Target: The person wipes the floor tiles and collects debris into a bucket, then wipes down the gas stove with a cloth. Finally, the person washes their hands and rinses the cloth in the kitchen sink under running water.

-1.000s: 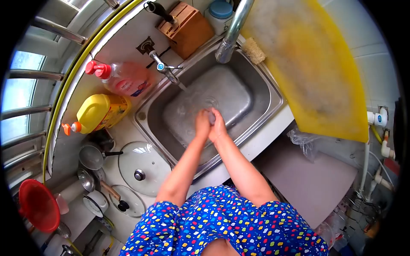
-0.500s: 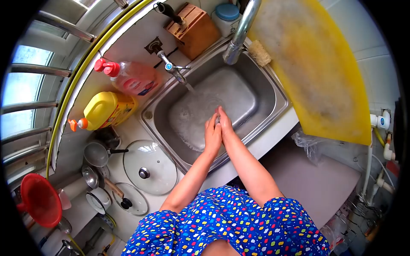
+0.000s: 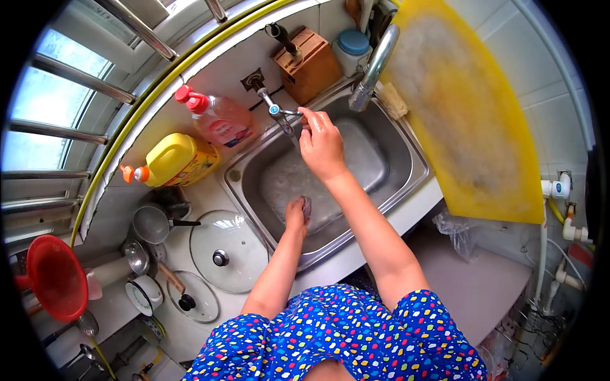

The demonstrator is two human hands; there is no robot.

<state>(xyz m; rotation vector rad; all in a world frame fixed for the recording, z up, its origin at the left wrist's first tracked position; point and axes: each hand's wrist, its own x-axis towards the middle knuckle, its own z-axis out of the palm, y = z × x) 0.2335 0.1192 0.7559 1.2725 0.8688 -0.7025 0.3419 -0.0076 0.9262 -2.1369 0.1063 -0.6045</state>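
Observation:
My right hand [image 3: 323, 145] is raised over the back of the steel sink [image 3: 375, 206], its fingertips closed on the lever of the small wall tap [image 3: 274, 111]. Low in the sink's front left part, my left hand [image 3: 295, 214] holds a small greyish thing [image 3: 306, 208] that I cannot make out. Shallow water covers the basin floor. The stream below the tap is partly hidden by my right hand.
A red pump bottle [image 3: 222, 120] and a yellow bottle [image 3: 178, 159] stand left of the sink. Glass lids [image 3: 238, 260] lie at the front left. Behind are a knife block [image 3: 310, 66], a larger spout [image 3: 375, 70] and a yellow board [image 3: 464, 120].
My hands were together in the sink and have come apart. The right one has moved up to the tap lever; the left has moved down and left with the small thing.

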